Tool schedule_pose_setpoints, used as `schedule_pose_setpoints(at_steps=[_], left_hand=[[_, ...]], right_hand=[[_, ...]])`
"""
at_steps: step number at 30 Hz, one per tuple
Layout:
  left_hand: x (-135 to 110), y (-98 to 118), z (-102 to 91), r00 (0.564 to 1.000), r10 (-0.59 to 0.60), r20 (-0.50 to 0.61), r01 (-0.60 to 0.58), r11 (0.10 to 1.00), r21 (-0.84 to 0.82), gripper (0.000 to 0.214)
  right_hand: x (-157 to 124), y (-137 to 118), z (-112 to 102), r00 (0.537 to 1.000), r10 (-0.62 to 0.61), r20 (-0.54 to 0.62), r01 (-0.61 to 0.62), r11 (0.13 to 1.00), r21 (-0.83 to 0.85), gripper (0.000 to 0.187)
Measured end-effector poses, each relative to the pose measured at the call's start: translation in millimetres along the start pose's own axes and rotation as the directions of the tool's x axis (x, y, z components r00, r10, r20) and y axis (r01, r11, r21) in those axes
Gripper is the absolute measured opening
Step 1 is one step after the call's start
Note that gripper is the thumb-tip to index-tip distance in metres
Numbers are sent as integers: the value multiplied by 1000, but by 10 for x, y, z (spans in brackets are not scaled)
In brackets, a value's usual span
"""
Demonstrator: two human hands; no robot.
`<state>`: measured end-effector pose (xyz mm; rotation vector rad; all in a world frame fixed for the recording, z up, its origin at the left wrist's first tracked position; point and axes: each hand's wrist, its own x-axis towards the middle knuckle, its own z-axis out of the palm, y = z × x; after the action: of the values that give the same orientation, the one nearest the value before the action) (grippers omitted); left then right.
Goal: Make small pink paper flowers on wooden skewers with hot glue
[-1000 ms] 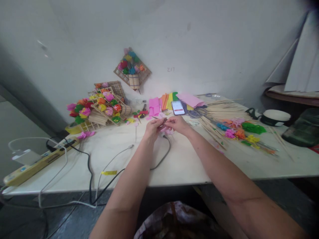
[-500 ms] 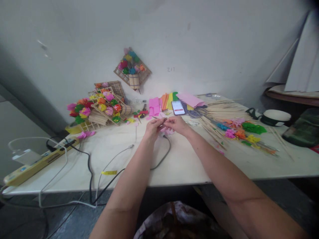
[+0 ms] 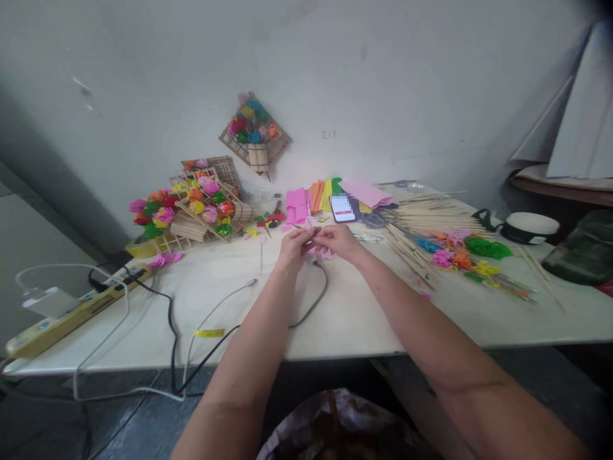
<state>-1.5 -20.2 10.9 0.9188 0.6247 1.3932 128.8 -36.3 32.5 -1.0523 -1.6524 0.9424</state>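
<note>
My left hand (image 3: 295,246) and my right hand (image 3: 339,241) meet over the middle of the table, fingertips pinched together. What lies between the fingers is too small and covered to name. A thin dark tip pokes out beyond the left fingers. Pale pink paper pieces (image 3: 324,253) show just under and behind both hands; whether they are held or lie on the table I cannot tell. Beyond the hands is a phone (image 3: 343,209) with a lit screen. Folded pink crepe paper (image 3: 297,206) lies to its left, beside orange, yellow and green sheets (image 3: 327,195).
Bamboo lattice pieces with paper flowers (image 3: 196,206) are piled at left, another hangs on the wall (image 3: 257,156). A power strip (image 3: 71,316) and cables (image 3: 172,319) occupy the left front. Bamboo sticks (image 3: 435,214), crepe flowers (image 3: 462,258) and a dark green jar (image 3: 582,249) stand right.
My right hand has shifted very slightly, its fingers drawing closer against the left fingertips. Everything else on the table stays in place.
</note>
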Motion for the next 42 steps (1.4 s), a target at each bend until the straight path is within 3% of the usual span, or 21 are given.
schedule_pose_setpoints(at_steps=[5,10,13,16,20,25,31,34,37,40,42], left_hand=[[-4,43,11,999,47,-28,-47,999,3,22],[18,229,-64,984,133,-114,-138,990,-34,22],[34,352,-134,972,155,-176,-167,985,-51,20],[48,435,-205,957,178,-230,-199,978,-71,15],[59,499,-283,944,224,-240,-250,965,-81,12],[37,556,-301,937,245,-250,-280,953,-116,7],[33,623,-356,911,275,-308,-353,906,-235,4],[38,661,-405,890,284,-356,-393,874,-285,4],[44,667,-421,880,299,-370,-411,870,-274,5],[53,613,-395,884,316,-344,-399,894,-203,8],[57,548,-364,911,295,-289,-344,929,-138,11]], right_hand=[[-7,-9,10,996,-91,-18,89,992,-92,14],[10,54,8,985,-171,-26,154,935,-320,23],[16,99,86,978,-211,1,178,823,-540,21],[5,117,233,977,-186,99,200,661,-724,35],[-11,102,435,966,-113,233,259,458,-851,46],[-15,76,572,960,-27,280,269,376,-887,49],[-53,66,483,943,-88,320,331,286,-899,49],[-45,56,317,961,-121,248,274,316,-908,48],[-8,76,126,986,-122,118,158,408,-899,50],[38,124,-23,989,-118,-92,-2,608,-794,47],[58,139,-80,958,-128,-258,-61,785,-616,47]])
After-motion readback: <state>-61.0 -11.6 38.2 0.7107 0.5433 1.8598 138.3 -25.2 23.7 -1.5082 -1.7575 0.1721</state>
